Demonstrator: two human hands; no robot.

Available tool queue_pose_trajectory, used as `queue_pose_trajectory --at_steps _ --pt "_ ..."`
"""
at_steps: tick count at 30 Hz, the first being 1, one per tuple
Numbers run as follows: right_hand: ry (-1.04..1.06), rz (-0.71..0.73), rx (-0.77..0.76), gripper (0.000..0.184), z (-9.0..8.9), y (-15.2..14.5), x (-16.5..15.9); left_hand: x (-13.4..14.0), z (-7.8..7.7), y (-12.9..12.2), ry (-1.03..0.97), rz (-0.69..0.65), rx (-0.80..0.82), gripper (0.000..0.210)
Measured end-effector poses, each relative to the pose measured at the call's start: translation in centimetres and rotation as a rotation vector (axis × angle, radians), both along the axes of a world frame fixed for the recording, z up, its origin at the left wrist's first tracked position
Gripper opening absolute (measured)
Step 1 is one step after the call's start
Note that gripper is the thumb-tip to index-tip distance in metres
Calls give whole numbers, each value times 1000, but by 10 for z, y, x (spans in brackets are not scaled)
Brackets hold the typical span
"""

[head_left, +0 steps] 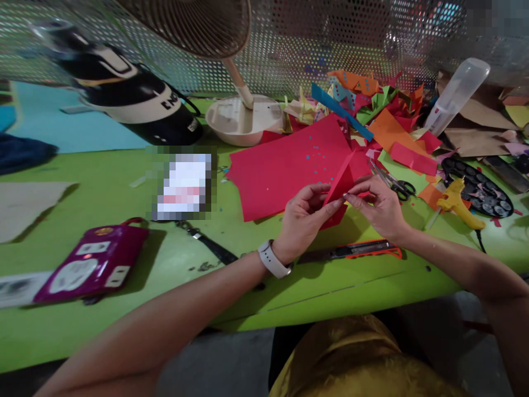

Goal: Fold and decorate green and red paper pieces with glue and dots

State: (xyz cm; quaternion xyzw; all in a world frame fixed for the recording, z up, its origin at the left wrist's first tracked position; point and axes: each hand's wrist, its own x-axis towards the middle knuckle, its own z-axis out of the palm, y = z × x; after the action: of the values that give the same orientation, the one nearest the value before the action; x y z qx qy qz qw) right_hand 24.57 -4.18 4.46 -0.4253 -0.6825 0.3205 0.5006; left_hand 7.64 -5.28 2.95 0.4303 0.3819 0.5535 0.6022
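Note:
A piece of red paper [341, 175] stands folded between my two hands. My left hand [305, 216], with a white watch on the wrist, pinches it from the left, thumb in front. On the other side, the thumb and fingertips of my right hand [378, 207] are closed at the paper's edge. Behind them a large red sheet [276, 171] lies flat, with small blue bits scattered on it. Scissors [399, 186] with dark handles rest just beyond my right hand. Below both hands lies a box cutter [366, 250] with an orange edge.
A yellow glue gun [457, 203] and a black palette [481, 187] lie at right. Coloured paper scraps [388, 129] pile up at the back. A fan [243, 124], a black bottle [140, 102], a blurred-out device [185, 184] and a purple pouch [97, 259] occupy the left.

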Motion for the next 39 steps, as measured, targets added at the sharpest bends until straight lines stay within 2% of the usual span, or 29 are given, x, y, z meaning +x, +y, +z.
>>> queue_pose_trajectory --at_steps 8,15,20,25,29,34,39 --pt "163 30 -120 33 -8 5 -3 1 -1 0 -2 15 -5 43" --pt "203 82 -141 44 -9 6 -3 -1 0 1 41 35 -26 47" --pt "156 106 -149 50 -9 6 -2 -1 2 1 43 23 -51 48" --pt "120 81 -185 47 -6 5 -1 -1 4 2 60 17 -43 48" --pt "79 47 -241 36 -2 3 0 -2 5 1 70 10 -38 48" --pt "68 171 -387 37 -3 3 0 -3 5 0 57 -3 -37 48" --pt "74 194 -332 35 -6 4 0 -2 5 -1 69 -5 -28 47"
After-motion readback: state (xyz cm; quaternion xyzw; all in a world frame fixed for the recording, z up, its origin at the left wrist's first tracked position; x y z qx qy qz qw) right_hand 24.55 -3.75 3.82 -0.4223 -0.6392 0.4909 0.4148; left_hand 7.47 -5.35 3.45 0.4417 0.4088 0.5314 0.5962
